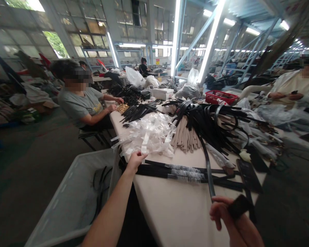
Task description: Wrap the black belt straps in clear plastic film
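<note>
My left hand point(136, 162) is closed at the near edge of a heap of clear plastic sleeves point(154, 132), pinching the end of one whitish plastic sleeve point(145, 142). At the lower right, my right hand point(228, 214) is closed on a long black strap point(208, 168), which runs up to a pile of black straps point(195, 111). A small dark rectangular piece point(239, 206) lies against that hand; how it is held is unclear. Between my hands lie bundles of black straps point(154, 169) bound with clear wrap point(186, 173).
Beige strips point(186, 135) lie on the table point(167, 206) beyond the bundles. A pale plastic bin point(67, 192) with black straps stands left. A seated person point(83, 103) handles gold-coloured pieces point(123, 108); another person point(290, 87) is at right. A red basket point(220, 97) sits farther back.
</note>
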{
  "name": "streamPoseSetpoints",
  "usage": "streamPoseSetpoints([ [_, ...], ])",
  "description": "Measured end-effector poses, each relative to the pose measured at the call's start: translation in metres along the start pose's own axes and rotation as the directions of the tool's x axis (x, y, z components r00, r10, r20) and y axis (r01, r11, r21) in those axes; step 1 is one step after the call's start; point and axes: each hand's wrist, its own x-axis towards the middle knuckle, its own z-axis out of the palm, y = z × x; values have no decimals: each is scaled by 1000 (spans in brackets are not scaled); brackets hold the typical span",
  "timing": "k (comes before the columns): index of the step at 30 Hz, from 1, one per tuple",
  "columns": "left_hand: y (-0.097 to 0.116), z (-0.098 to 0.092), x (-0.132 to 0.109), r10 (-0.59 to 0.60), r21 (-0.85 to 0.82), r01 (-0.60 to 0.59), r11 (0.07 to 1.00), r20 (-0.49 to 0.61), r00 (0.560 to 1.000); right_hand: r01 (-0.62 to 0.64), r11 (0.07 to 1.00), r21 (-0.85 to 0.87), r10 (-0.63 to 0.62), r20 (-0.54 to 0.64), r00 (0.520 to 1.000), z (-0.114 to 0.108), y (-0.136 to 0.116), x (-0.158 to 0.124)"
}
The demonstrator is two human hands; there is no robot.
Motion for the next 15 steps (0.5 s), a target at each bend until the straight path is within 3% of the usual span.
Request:
streamPoseSetpoints([
  [4,-8,36,-53,-29,-171,56,984,155,988,-269,942,201,213,261,942,50,-7,-8],
  [9,-31,92,-128,-115,-461,247,852,295,948,-318,931,180,278,215,936,113,8,20],
  [12,-43,111,-155,-171,-518,314,795,305,937,-350,914,207,298,246,922,129,22,24],
  [15,-51,116,-167,-180,-517,345,784,342,922,-391,882,263,329,250,911,134,34,18],
])
